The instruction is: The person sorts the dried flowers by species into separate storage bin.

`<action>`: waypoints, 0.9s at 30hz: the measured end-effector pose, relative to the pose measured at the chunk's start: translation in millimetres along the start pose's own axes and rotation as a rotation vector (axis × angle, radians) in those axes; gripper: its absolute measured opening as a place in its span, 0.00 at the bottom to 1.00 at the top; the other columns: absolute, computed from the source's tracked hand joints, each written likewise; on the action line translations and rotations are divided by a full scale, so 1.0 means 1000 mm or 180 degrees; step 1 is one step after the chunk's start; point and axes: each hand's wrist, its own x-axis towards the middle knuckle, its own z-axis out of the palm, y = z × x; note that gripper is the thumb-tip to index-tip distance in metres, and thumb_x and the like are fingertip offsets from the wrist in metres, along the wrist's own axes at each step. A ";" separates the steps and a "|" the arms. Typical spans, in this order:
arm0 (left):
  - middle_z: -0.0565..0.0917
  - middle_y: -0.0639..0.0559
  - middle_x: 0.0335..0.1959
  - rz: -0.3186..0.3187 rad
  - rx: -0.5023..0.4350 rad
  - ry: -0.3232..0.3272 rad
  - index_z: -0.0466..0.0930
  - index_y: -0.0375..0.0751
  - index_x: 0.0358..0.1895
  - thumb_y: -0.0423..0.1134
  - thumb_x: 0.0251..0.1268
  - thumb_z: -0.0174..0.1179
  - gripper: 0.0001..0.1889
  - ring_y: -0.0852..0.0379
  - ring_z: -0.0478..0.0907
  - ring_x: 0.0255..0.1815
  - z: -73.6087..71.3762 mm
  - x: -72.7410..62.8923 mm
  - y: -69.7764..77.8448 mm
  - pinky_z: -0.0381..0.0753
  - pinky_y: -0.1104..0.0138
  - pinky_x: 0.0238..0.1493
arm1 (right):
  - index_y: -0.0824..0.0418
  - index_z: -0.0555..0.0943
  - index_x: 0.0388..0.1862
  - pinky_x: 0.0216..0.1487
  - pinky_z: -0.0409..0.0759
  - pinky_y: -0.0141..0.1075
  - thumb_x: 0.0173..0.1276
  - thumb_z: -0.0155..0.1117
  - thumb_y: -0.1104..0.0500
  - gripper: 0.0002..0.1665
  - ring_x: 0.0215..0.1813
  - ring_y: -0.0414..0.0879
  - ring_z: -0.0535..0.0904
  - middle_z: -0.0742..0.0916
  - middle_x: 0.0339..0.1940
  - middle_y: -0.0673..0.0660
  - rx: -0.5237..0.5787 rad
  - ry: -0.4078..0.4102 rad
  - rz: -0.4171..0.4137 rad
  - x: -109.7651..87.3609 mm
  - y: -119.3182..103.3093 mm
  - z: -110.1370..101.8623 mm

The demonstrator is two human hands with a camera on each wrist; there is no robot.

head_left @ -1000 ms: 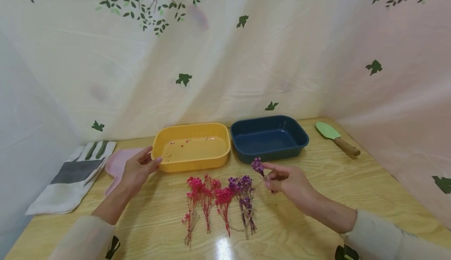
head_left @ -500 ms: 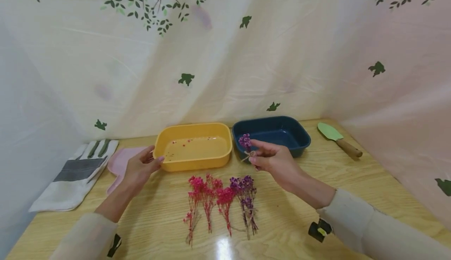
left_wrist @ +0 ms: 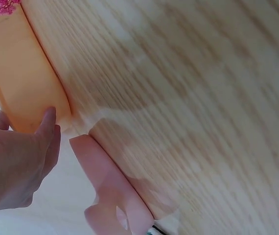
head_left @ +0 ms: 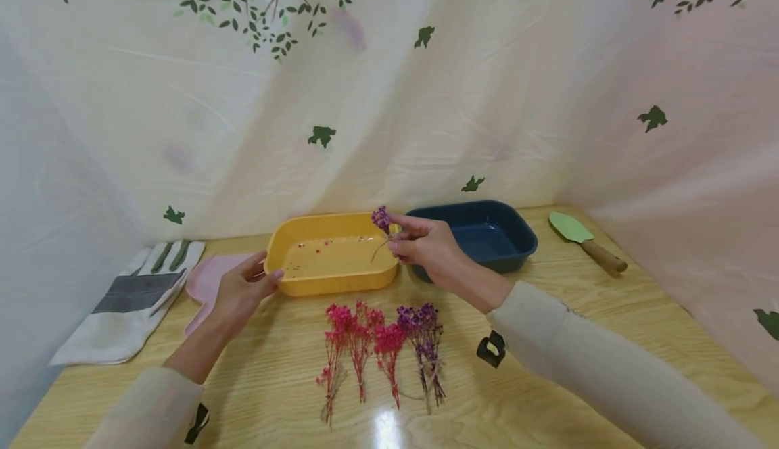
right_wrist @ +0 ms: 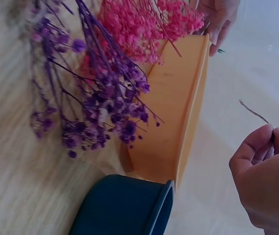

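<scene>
On your counter [head_left: 274, 381], the left tub [head_left: 341, 285] stands just beside the right tub [head_left: 481, 239], flowers [head_left: 389, 337] before them, a glove [head_left: 138, 295] left, a trowel [head_left: 596, 251] right. Your left hand [head_left: 243, 291] touches the left tub's left end; your right hand [head_left: 431, 245] is above its right.

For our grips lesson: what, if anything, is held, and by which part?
Right hand: a purple posy, pinched by its stems. Left hand: the yellow tray, held by one end.
</scene>
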 end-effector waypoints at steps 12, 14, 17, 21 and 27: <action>0.64 0.29 0.66 -0.0001 -0.0011 0.0025 0.50 0.34 0.75 0.33 0.68 0.58 0.36 0.65 0.75 0.47 0.000 0.000 0.001 0.80 0.70 0.51 | 0.56 0.76 0.64 0.33 0.84 0.32 0.64 0.63 0.71 0.30 0.31 0.44 0.80 0.82 0.33 0.56 -0.0155 0.0032 0.0100 0.043 0.001 0.035; 0.64 0.29 0.66 -0.0009 0.0006 0.0035 0.50 0.34 0.75 0.33 0.68 0.58 0.36 0.63 0.74 0.48 0.000 0.000 0.002 0.80 0.70 0.51 | 0.56 0.76 0.64 0.32 0.83 0.31 0.63 0.63 0.72 0.30 0.30 0.45 0.80 0.82 0.33 0.57 -0.0176 0.0040 0.0154 0.049 0.003 0.040; 0.64 0.29 0.66 -0.0040 0.0021 0.0045 0.50 0.35 0.75 0.34 0.68 0.58 0.36 0.58 0.74 0.52 0.001 0.000 0.003 0.80 0.70 0.52 | 0.58 0.76 0.64 0.31 0.83 0.31 0.63 0.63 0.73 0.30 0.29 0.44 0.79 0.84 0.36 0.61 -0.0258 0.0029 0.0247 0.057 0.007 0.044; 0.64 0.29 0.67 -0.0042 0.0016 0.0044 0.50 0.35 0.75 0.34 0.68 0.58 0.36 0.59 0.73 0.51 0.001 0.001 0.002 0.81 0.72 0.50 | 0.59 0.76 0.63 0.39 0.85 0.40 0.64 0.63 0.72 0.29 0.26 0.44 0.76 0.85 0.40 0.68 -0.0526 0.0031 0.0353 0.064 0.013 0.046; 0.64 0.29 0.67 -0.0016 0.0024 0.0031 0.50 0.34 0.75 0.33 0.68 0.58 0.36 0.57 0.73 0.52 0.000 0.001 0.002 0.81 0.71 0.50 | 0.61 0.77 0.62 0.41 0.85 0.44 0.63 0.64 0.72 0.27 0.23 0.44 0.75 0.85 0.40 0.71 -0.0876 0.0053 0.0376 0.072 0.018 0.049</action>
